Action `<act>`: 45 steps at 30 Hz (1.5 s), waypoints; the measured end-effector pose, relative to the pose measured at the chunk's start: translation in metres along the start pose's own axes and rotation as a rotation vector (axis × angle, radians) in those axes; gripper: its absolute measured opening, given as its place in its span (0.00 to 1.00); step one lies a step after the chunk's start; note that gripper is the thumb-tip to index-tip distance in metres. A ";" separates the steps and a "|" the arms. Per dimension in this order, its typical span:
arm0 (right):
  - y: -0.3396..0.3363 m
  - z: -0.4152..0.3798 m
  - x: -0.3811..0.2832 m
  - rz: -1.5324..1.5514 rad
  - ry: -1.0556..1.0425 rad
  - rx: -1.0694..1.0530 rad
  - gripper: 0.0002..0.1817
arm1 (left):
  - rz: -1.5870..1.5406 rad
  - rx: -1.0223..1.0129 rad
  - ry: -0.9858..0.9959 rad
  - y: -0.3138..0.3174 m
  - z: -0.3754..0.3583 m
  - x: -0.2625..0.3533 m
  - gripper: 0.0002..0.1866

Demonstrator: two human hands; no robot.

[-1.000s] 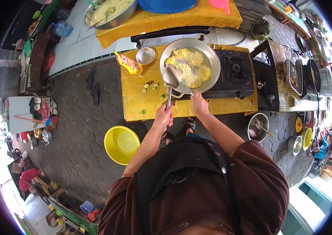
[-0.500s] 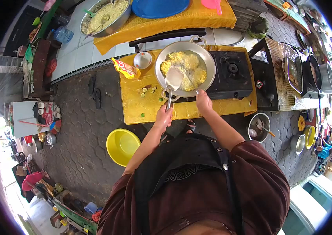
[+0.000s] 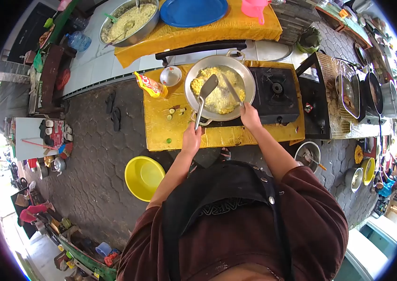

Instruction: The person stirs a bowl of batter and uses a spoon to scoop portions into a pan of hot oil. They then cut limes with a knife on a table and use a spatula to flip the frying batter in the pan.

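Note:
My left hand (image 3: 192,139) is closed round the handle of a metal spatula (image 3: 209,85). The spatula's blade is tilted up over the left half of a wide metal wok (image 3: 249,86). Yellow pieces of food (image 3: 224,106) lie in bubbling oil inside the wok. My right hand (image 3: 251,117), at the wok's lower right rim, grips a long, thin metal utensil (image 3: 232,89). That utensil reaches into the wok; its exact kind I cannot make out. The wok sits on the left side of a black gas stove (image 3: 277,103).
A yellow-covered table (image 3: 158,133) carries the stove, a white bowl (image 3: 171,76), a yellow-red pouch (image 3: 150,85) and cut limes (image 3: 172,111). Beyond stand a large basin of batter-like mix (image 3: 135,21) and a blue tray (image 3: 194,11). A yellow tub (image 3: 144,178) is on the floor.
The spatula's blade has turned and now shows a dark face. My right hand has moved slightly right and down, and more of its utensil shows. The view has shifted a little.

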State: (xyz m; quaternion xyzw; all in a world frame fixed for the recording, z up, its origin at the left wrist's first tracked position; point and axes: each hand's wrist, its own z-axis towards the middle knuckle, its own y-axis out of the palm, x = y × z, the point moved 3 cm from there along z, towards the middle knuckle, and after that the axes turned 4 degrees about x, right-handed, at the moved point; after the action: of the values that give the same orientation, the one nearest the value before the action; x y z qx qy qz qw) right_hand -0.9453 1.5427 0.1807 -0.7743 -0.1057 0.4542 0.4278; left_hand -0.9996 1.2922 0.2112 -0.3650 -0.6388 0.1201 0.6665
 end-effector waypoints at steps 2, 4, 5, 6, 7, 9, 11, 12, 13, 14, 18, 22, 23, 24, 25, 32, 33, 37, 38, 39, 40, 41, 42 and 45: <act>-0.026 -0.003 -0.022 0.106 -0.049 0.064 0.14 | 0.032 -0.031 -0.002 -0.004 0.002 0.009 0.08; -0.030 0.002 -0.024 0.110 -0.082 0.061 0.15 | 0.048 0.001 0.045 -0.003 0.003 0.011 0.08; -0.029 0.006 -0.021 0.034 -0.066 -0.004 0.15 | 0.073 0.006 0.050 -0.002 0.003 0.010 0.08; -0.028 0.008 -0.018 -0.042 -0.048 -0.071 0.15 | 0.098 0.010 0.054 -0.003 0.001 0.012 0.08; -0.033 0.008 -0.017 -0.166 0.036 -0.149 0.15 | 0.097 0.010 0.044 -0.004 -0.001 0.013 0.08; -0.027 0.007 -0.004 -0.163 -0.012 -0.135 0.16 | 0.004 0.065 0.031 -0.007 0.001 0.013 0.09; -0.017 -0.002 0.004 -0.175 -0.114 -0.158 0.16 | -0.085 0.109 -0.012 -0.006 0.000 -0.008 0.09; -0.010 -0.011 0.005 -0.180 -0.121 -0.173 0.16 | -0.173 0.142 -0.041 -0.006 -0.004 -0.017 0.09; 0.001 -0.022 0.005 -0.165 -0.228 -0.229 0.16 | -0.700 -0.021 -0.490 -0.014 -0.014 -0.007 0.08; 0.013 -0.034 0.005 -0.148 -0.338 -0.286 0.16 | -0.703 -0.009 -0.505 -0.017 -0.023 -0.010 0.08; 0.078 -0.073 0.006 -0.224 -0.467 -0.555 0.16 | -1.024 0.116 -0.722 -0.033 -0.060 -0.039 0.09; 0.163 -0.087 0.016 -0.353 -0.459 -0.727 0.16 | -1.083 0.182 -0.851 -0.045 -0.104 -0.071 0.10; 0.178 -0.086 0.010 -0.437 -0.450 -0.763 0.16 | -1.113 0.188 -0.887 -0.046 -0.115 -0.080 0.10; 0.191 -0.082 0.006 -0.522 -0.441 -0.791 0.16 | -1.144 0.190 -0.917 -0.045 -0.122 -0.088 0.11; 0.207 -0.077 0.005 -0.520 -0.451 -0.791 0.16 | -1.143 0.199 -0.912 -0.045 -0.128 -0.098 0.11; 0.290 -0.050 0.004 -0.535 -0.451 -0.593 0.26 | -1.197 0.167 -1.065 -0.032 -0.153 -0.148 0.12; 0.291 -0.050 0.006 -0.514 -0.442 -0.540 0.28 | -1.182 0.159 -1.050 -0.033 -0.151 -0.148 0.12; 0.289 -0.071 0.003 -0.301 -0.382 -0.571 0.19 | -1.085 0.114 -1.032 -0.035 -0.142 -0.136 0.15; 0.292 -0.079 0.005 -0.169 -0.416 -0.647 0.18 | -1.043 0.116 -1.008 -0.036 -0.136 -0.133 0.18; 0.266 -0.093 -0.017 0.085 -0.166 -0.738 0.18 | -1.056 0.100 -1.009 -0.034 -0.130 -0.131 0.18; 0.232 -0.115 -0.047 0.340 0.090 -0.813 0.19 | -1.032 0.089 -0.973 -0.033 -0.127 -0.128 0.21; 0.220 -0.128 -0.060 0.452 0.081 -0.826 0.22 | -1.010 0.082 -0.934 -0.031 -0.122 -0.124 0.24; 0.210 -0.139 -0.069 0.566 0.070 -0.839 0.25 | -1.024 0.075 -0.937 -0.029 -0.117 -0.116 0.24; 0.182 -0.152 -0.092 0.669 0.114 -0.763 0.21 | -0.959 0.005 -0.813 -0.030 -0.100 -0.085 0.28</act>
State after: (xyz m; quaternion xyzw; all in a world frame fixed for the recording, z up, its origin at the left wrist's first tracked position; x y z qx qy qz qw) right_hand -0.9180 1.2946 0.1331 -0.8903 0.0131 0.4525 -0.0490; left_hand -0.9281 1.1846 0.1743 0.0387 -0.9335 -0.0616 0.3511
